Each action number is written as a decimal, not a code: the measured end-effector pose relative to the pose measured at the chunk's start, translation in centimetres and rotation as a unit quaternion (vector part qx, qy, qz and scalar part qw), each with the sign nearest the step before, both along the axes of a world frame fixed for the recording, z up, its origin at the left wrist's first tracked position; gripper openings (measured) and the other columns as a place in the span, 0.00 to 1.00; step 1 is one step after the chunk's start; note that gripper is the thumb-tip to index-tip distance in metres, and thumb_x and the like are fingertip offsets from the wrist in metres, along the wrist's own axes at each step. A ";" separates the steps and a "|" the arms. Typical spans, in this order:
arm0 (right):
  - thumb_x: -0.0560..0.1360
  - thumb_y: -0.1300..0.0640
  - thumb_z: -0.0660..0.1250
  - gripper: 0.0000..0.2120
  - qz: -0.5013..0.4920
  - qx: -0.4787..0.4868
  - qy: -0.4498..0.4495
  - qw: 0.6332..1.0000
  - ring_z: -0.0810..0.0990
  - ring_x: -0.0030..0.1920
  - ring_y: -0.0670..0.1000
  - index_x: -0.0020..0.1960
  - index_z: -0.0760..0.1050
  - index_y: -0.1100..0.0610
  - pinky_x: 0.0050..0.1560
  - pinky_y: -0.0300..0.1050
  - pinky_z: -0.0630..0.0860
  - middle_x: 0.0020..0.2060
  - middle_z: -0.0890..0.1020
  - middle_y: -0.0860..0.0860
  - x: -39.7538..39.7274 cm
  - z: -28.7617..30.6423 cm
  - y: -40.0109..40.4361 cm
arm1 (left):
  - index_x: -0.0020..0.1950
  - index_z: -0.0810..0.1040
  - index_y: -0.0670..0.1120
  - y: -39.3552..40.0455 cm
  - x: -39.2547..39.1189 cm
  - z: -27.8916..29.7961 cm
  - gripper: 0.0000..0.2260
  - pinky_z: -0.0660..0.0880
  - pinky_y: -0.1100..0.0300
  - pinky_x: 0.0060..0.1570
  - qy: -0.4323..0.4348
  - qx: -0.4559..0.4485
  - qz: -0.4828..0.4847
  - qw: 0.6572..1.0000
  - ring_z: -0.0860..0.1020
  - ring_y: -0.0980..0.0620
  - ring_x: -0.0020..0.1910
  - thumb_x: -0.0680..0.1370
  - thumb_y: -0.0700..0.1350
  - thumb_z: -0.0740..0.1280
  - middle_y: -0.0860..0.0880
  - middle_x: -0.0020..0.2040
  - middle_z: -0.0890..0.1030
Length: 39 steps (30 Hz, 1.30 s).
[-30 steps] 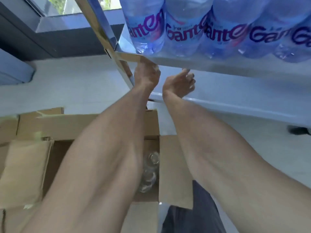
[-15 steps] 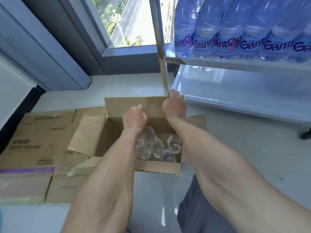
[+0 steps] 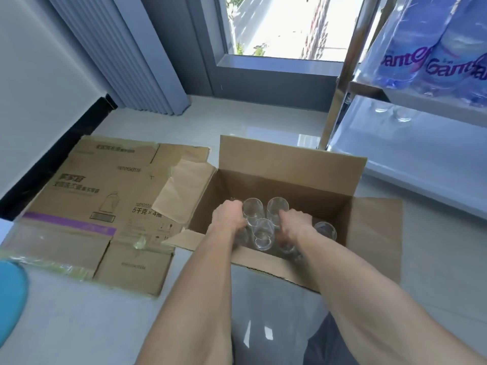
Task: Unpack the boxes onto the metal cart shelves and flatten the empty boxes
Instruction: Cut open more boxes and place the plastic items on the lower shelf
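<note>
Clear drinking glasses (image 3: pixel 262 233) stand upright in the open cardboard box (image 3: pixel 290 164) on the floor. Left hand (image 3: pixel 228 219) curls around one glass at the cluster's left; right hand (image 3: pixel 295 227) wraps another at its right. Beyond, water bottles (image 3: pixel 432 56) fill the metal cart (image 3: pixel 411 154).

Print on the bottles and the flat box

The bottles (image 3: pixel 432 48) on the cart's upper shelf are showing purple "Gant" lettering, cut off by the picture's edge. The flat box (image 3: pixel 105 206) on the floor is carrying "5千克 × 4瓶" and the number "0070104351б"; its other print is staying too blurred to read.
</note>
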State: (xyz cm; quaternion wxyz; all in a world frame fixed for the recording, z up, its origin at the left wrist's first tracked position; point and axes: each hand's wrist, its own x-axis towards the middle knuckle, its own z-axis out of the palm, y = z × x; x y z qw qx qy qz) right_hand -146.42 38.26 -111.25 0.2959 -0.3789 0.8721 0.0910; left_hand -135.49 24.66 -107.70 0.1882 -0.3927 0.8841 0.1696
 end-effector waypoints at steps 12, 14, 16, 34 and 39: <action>0.68 0.51 0.75 0.38 -0.049 -0.064 0.016 0.997 0.81 0.51 0.59 0.73 0.61 0.56 0.45 0.50 0.75 0.54 0.80 0.55 -1.3 0.0 1.8 | 0.64 0.77 0.46 2.6 -6.4 0.9 0.17 0.77 0.53 0.56 -0.099 0.064 -0.118 0.986 0.79 0.43 0.59 0.76 0.44 0.68 0.44 0.61 0.80; 0.70 0.51 0.74 0.34 -0.080 -0.062 -0.006 0.995 0.80 0.54 0.59 0.71 0.65 0.57 0.50 0.52 0.77 0.56 0.79 0.56 -3.0 0.8 1.2 | 0.66 0.77 0.46 2.5 -7.8 0.8 0.19 0.76 0.51 0.59 -0.145 0.058 -0.133 0.979 0.78 0.43 0.61 0.76 0.46 0.69 0.45 0.63 0.79; 0.71 0.53 0.74 0.32 -0.112 -0.061 -0.025 0.992 0.80 0.55 0.60 0.71 0.65 0.58 0.50 0.51 0.76 0.57 0.78 0.57 -4.5 1.6 1.2 | 0.68 0.76 0.46 2.9 -9.0 -0.1 0.20 0.76 0.47 0.61 -0.187 0.063 -0.136 0.971 0.77 0.43 0.64 0.76 0.48 0.70 0.45 0.65 0.78; 0.69 0.55 0.74 0.28 -0.032 -0.137 0.005 0.990 0.80 0.54 0.60 0.66 0.68 0.58 0.44 0.49 0.72 0.55 0.79 0.56 -6.5 3.7 4.2 | 0.66 0.76 0.50 6.7 -6.6 -2.5 0.16 0.64 0.43 0.67 -0.214 -0.086 -0.050 0.972 0.75 0.46 0.66 0.78 0.47 0.64 0.48 0.65 0.78; 0.69 0.57 0.72 0.25 -0.042 -0.176 0.002 0.983 0.81 0.53 0.60 0.64 0.70 0.59 0.44 0.48 0.73 0.54 0.80 0.57 -7.2 4.7 5.7 | 0.63 0.79 0.48 8.6 -7.6 -2.4 0.16 0.66 0.45 0.67 -0.208 -0.098 -0.053 0.972 0.76 0.46 0.64 0.75 0.46 0.69 0.48 0.62 0.80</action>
